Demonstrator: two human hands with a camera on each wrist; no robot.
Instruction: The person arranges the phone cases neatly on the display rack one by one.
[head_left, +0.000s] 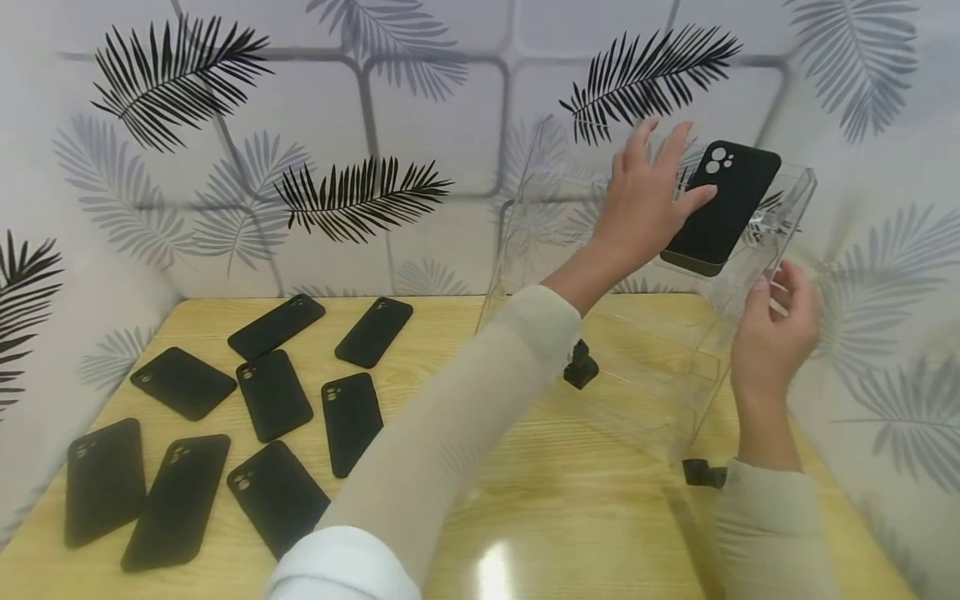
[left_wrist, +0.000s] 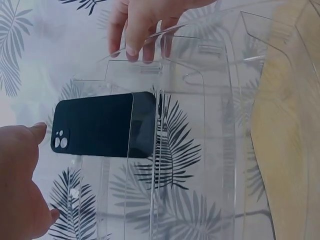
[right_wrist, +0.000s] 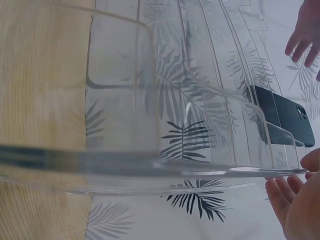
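A black phone case (head_left: 723, 204) with round camera cutouts leans in the top tier of a clear acrylic display rack (left_wrist: 215, 125), its lower end behind the tier's transparent front lip. My left hand (head_left: 641, 196) is beside the case with its fingers spread and nothing in them. In the left wrist view, a gap shows between those fingers and the camera end of the case. On the rack's right side panel, my right hand (head_left: 776, 333) grips the upper edge, thumb on one face and fingers on the other.
Several more black phone cases (head_left: 273, 396) lie spread over the left half of the wooden table (head_left: 525, 517). Black feet (head_left: 581, 371) support the rack's base. Behind it stands a wall (head_left: 435, 125) with a leaf pattern.
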